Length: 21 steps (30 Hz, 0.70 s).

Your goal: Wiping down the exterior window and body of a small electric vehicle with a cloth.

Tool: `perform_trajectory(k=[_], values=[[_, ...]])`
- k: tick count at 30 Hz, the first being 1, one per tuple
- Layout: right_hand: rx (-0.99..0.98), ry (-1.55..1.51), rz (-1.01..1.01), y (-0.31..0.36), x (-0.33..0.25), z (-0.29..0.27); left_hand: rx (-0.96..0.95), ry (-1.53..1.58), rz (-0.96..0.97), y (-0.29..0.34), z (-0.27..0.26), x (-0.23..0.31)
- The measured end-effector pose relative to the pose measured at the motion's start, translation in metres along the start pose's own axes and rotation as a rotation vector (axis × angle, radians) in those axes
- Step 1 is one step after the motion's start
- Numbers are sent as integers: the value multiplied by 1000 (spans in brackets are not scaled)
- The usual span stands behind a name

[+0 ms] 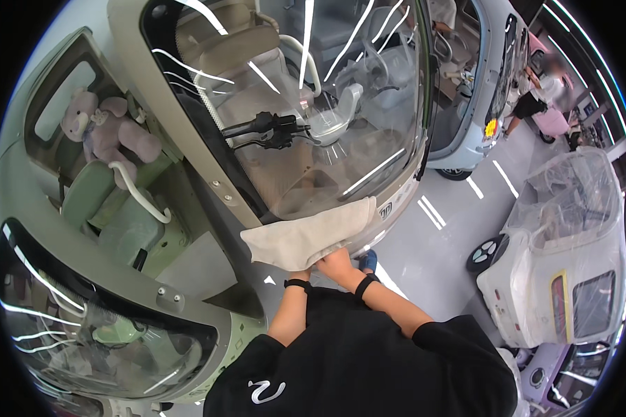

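Observation:
A cream cloth (309, 233) is spread out in front of me, by the lower front of a beige small enclosed vehicle (240, 215). My right hand (335, 265) has its fingers curled around the cloth's near edge. Only a sliver of my left hand (300, 275) shows below the cloth; its fingers are hidden beneath it. Both wrists wear dark bands. Behind the vehicle's clear windshield are a black handlebar grip (261, 125) and a beige seat (233, 52).
On the left stands a green small vehicle (240, 330) with a plush bear (104, 128) inside. A light-blue vehicle (459, 132) is parked at the upper right, a plastic-wrapped white one (522, 299) at the right. Farther off, a person (542, 90) stands near a pink vehicle (553, 121).

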State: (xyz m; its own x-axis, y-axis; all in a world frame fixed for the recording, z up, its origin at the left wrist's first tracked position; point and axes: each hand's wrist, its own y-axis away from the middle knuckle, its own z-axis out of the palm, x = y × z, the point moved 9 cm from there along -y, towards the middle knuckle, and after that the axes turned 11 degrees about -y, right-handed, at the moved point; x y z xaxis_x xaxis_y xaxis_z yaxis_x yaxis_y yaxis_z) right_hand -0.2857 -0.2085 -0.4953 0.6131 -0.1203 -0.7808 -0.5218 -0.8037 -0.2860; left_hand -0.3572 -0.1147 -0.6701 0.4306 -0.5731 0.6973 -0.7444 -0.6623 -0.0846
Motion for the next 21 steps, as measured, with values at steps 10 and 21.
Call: perform_trajectory(k=[10,21], values=[[86,-19,-225,-74,-33,-9,425,25,198,-40,-75,41],[-424,-2,17,-94,8,45,266,62,-308,-16,60,-13]])
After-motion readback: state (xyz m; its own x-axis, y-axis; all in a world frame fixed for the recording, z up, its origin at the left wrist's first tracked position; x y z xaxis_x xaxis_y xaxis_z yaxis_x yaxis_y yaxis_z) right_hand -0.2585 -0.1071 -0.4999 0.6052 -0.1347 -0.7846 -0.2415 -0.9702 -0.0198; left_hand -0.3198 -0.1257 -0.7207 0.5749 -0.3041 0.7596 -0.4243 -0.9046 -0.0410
